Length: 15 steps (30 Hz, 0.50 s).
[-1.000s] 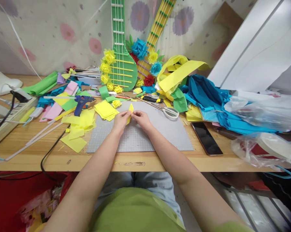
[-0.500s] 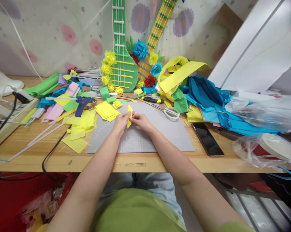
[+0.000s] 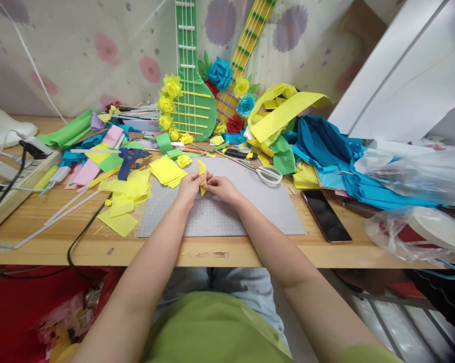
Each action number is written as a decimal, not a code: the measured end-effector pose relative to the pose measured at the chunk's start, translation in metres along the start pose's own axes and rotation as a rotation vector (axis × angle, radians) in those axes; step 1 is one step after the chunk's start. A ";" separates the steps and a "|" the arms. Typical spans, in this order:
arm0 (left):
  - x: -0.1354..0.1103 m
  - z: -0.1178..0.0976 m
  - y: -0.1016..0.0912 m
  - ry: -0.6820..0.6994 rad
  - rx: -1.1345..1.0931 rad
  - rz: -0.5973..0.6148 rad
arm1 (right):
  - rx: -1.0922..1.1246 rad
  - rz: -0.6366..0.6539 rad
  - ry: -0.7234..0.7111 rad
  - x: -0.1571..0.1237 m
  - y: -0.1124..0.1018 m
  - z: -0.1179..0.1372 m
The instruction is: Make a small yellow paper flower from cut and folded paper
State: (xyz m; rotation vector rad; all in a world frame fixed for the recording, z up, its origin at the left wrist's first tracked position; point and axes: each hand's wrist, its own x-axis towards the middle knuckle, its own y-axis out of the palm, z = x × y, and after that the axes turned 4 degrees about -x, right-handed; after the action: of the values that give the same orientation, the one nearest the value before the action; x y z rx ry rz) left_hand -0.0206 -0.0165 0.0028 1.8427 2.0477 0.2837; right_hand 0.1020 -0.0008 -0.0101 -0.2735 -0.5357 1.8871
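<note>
Above the grey cutting mat, a small folded piece of yellow crepe paper stands between my two hands. My left hand pinches it from the left. On its right edge the fingertips of my right hand are closed, pressing the paper. Just beyond my left hand lie a stack of yellow paper squares and a small yellow paper flower. White-handled scissors rest on the mat's far right part.
A blue glue gun lies at left among paper scraps, its black cord running off the front edge. Behind stand a green paper instrument and a yellow one with flowers. At right are a phone and blue crepe paper.
The yellow paper between my fingers has tilted, its top leaning slightly left. Both hands stay nearly in place, and the view has shifted a little.
</note>
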 end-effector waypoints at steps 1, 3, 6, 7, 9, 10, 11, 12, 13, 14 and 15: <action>-0.001 0.000 0.001 0.015 -0.009 -0.004 | -0.026 -0.006 -0.005 0.000 -0.001 0.001; -0.002 0.000 0.002 0.035 -0.027 -0.005 | -0.070 -0.022 -0.024 -0.001 -0.002 0.002; -0.001 -0.001 0.002 0.047 -0.052 0.010 | -0.119 -0.012 -0.065 -0.003 -0.005 0.003; -0.001 -0.001 0.002 0.057 -0.064 0.003 | -0.128 0.014 -0.075 -0.003 -0.005 0.004; 0.000 -0.002 0.002 0.091 -0.088 -0.034 | -0.127 0.068 -0.084 -0.004 -0.006 0.004; 0.000 -0.002 0.002 0.113 -0.099 -0.058 | -0.117 0.084 -0.083 -0.005 -0.006 0.005; 0.000 -0.002 0.002 0.134 -0.108 -0.081 | -0.105 0.092 -0.083 -0.005 -0.006 0.005; 0.000 -0.003 0.002 0.147 -0.115 -0.097 | -0.094 0.090 -0.085 -0.005 -0.006 0.005; -0.001 -0.004 0.002 0.152 -0.117 -0.101 | -0.085 0.081 -0.087 -0.005 -0.005 0.005; -0.001 -0.004 0.002 0.149 -0.116 -0.096 | -0.079 0.071 -0.088 -0.005 -0.004 0.005; 0.000 -0.005 0.002 0.140 -0.110 -0.088 | -0.075 0.064 -0.085 -0.004 -0.003 0.004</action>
State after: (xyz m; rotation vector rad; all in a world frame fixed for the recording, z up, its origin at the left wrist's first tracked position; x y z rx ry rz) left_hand -0.0209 -0.0161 0.0080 1.7055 2.1530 0.5042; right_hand 0.1045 -0.0048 -0.0048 -0.2635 -0.6634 1.9499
